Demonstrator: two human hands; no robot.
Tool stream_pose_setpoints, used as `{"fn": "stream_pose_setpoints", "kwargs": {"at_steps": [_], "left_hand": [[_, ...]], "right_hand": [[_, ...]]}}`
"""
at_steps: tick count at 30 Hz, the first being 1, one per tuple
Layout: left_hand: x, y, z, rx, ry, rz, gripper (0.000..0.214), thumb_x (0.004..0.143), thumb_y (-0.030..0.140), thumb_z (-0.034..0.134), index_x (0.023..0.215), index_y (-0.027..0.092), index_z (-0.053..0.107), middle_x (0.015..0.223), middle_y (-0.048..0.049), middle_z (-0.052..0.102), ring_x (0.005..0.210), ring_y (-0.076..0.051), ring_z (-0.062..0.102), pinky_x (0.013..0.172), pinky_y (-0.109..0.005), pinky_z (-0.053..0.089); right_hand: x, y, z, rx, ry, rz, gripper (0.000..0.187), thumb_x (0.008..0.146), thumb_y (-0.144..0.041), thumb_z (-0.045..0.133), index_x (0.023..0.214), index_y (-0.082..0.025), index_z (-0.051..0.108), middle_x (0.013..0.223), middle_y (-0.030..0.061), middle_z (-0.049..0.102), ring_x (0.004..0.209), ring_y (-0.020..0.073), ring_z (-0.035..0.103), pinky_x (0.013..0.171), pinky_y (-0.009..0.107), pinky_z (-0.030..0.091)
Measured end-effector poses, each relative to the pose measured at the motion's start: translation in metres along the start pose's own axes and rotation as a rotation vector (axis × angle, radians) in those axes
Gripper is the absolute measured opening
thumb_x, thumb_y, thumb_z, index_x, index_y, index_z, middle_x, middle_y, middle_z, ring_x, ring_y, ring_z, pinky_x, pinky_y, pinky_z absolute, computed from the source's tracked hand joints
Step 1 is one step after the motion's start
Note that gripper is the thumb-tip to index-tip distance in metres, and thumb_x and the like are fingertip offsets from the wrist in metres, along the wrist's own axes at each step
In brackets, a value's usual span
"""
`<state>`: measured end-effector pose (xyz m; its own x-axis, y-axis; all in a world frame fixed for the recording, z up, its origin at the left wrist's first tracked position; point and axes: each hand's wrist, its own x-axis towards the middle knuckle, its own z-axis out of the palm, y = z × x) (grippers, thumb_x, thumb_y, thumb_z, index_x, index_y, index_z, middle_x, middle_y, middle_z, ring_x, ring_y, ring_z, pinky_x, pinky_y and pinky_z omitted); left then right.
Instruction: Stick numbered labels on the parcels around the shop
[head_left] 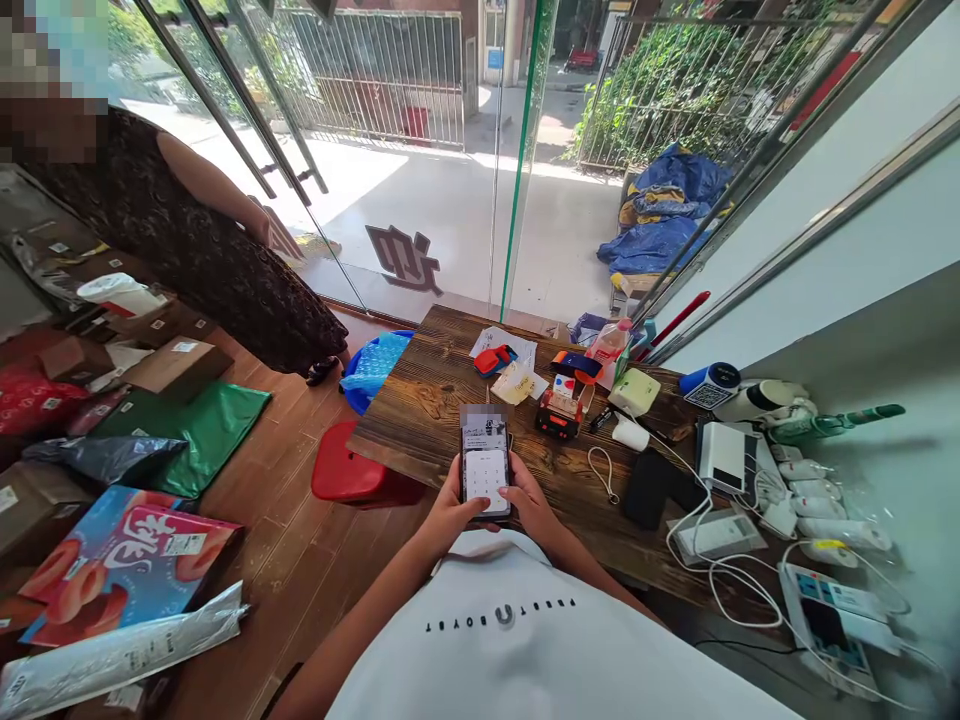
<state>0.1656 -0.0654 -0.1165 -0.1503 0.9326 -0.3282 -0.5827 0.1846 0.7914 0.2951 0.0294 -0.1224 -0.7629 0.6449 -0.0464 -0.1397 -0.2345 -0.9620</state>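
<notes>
A smartphone (pixel 486 465) with a lit screen and a white number keypad is held upright in front of my white shirt, at the near edge of the wooden table. My left hand (pixel 451 508) wraps around its left side, the thumb by the lower screen. On the other side my right hand (pixel 529 497) grips the phone, with its thumb over the keypad's lower right. Just beyond, on the tabletop, sit a black and orange handheld device (pixel 559 412), some papers (pixel 520 384) and a red and blue object (pixel 495 360).
The wooden table (pixel 420 400) carries cables, a black pouch (pixel 646 490) and a white boxy device (pixel 726 455) at right. A red stool (pixel 341 468) stands left of it. Parcels (pixel 178 368) crowd the left floor near a person in a dark dress (pixel 217 260). Glass doors lie ahead.
</notes>
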Motion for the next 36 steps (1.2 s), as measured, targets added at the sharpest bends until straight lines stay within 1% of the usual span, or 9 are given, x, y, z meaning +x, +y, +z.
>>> {"fn": "stream_pose_setpoints", "kwargs": {"at_steps": [6,11,13,17,21,28,30,33,36], "left_hand": [[0.006,-0.012,0.007,-0.076,0.026,-0.065,0.092,0.069,0.016,0.064,0.146,0.032,0.017,0.132,-0.011,0.054,0.094,-0.027,0.065,0.063,-0.037,0.059],[0.029,-0.016,0.035,-0.251,0.015,-0.068,0.079,0.066,0.017,0.056,0.14,0.024,0.033,0.125,-0.0084,0.06,0.108,-0.026,0.06,0.087,-0.039,0.052],[0.041,-0.018,0.05,-0.25,-0.007,-0.102,0.074,0.067,0.017,0.057,0.138,0.023,0.036,0.124,-0.0084,0.06,0.11,-0.026,0.059,0.09,-0.038,0.051],[0.059,-0.024,0.069,-0.187,-0.062,-0.203,0.07,0.071,0.02,0.057,0.137,0.027,0.036,0.127,-0.0079,0.058,0.105,-0.027,0.062,0.078,-0.037,0.056],[0.065,-0.033,0.077,-0.174,-0.123,-0.237,0.068,0.075,0.026,0.056,0.138,0.031,0.03,0.137,-0.0092,0.049,0.102,-0.03,0.062,0.059,-0.035,0.059],[0.064,-0.037,0.084,-0.151,-0.136,-0.215,0.062,0.076,0.029,0.053,0.136,0.033,0.034,0.138,-0.0079,0.05,0.103,-0.032,0.061,0.053,-0.034,0.058],[0.063,-0.039,0.084,-0.143,-0.148,-0.208,0.064,0.076,0.029,0.052,0.137,0.034,0.034,0.139,-0.0068,0.051,0.103,-0.032,0.061,0.057,-0.036,0.059],[0.062,-0.042,0.089,-0.139,-0.129,-0.197,0.065,0.078,0.031,0.053,0.14,0.034,0.033,0.137,-0.0054,0.053,0.105,-0.031,0.061,0.072,-0.043,0.058],[0.063,-0.048,0.1,-0.131,-0.102,-0.145,0.063,0.08,0.036,0.054,0.14,0.031,0.036,0.133,-0.0058,0.056,0.11,-0.029,0.059,0.088,-0.044,0.053]], "right_hand": [[-0.009,0.004,-0.01,-0.054,0.029,-0.004,0.053,0.083,-0.029,0.055,0.133,-0.023,0.039,0.126,0.0077,0.058,0.11,0.0234,0.058,0.095,0.04,0.046],[-0.025,0.009,-0.023,-0.327,0.261,-0.063,0.088,0.068,-0.034,0.077,0.14,-0.022,0.028,0.136,0.0131,0.048,0.122,0.0278,0.05,0.103,0.044,0.042],[-0.032,0.01,-0.033,-0.326,0.304,-0.064,0.092,0.069,-0.035,0.077,0.143,-0.022,0.023,0.136,0.0136,0.048,0.121,0.0279,0.05,0.103,0.045,0.042],[-0.042,0.012,-0.063,-0.135,0.343,-0.092,0.069,0.084,-0.038,0.059,0.143,-0.024,0.026,0.14,0.0111,0.046,0.124,0.0264,0.049,0.104,0.046,0.041],[-0.047,0.01,-0.089,-0.031,0.325,-0.104,0.057,0.087,-0.036,0.056,0.14,-0.026,0.036,0.141,0.008,0.048,0.129,0.0262,0.046,0.107,0.045,0.039],[-0.055,0.01,-0.098,-0.06,0.305,-0.119,0.058,0.087,-0.034,0.059,0.14,-0.026,0.036,0.14,0.0093,0.048,0.127,0.0259,0.048,0.106,0.045,0.04],[-0.057,0.008,-0.098,-0.069,0.307,-0.122,0.057,0.088,-0.035,0.058,0.14,-0.026,0.036,0.139,0.0097,0.049,0.126,0.0254,0.048,0.105,0.044,0.041],[-0.06,0.001,-0.099,-0.131,0.312,-0.1,0.059,0.087,-0.037,0.059,0.14,-0.025,0.034,0.136,0.0109,0.051,0.121,0.0253,0.053,0.101,0.043,0.044],[-0.062,-0.005,-0.099,-0.285,0.361,-0.068,0.078,0.075,-0.037,0.073,0.14,-0.025,0.033,0.132,0.0118,0.053,0.115,0.0268,0.056,0.097,0.044,0.046]]}}
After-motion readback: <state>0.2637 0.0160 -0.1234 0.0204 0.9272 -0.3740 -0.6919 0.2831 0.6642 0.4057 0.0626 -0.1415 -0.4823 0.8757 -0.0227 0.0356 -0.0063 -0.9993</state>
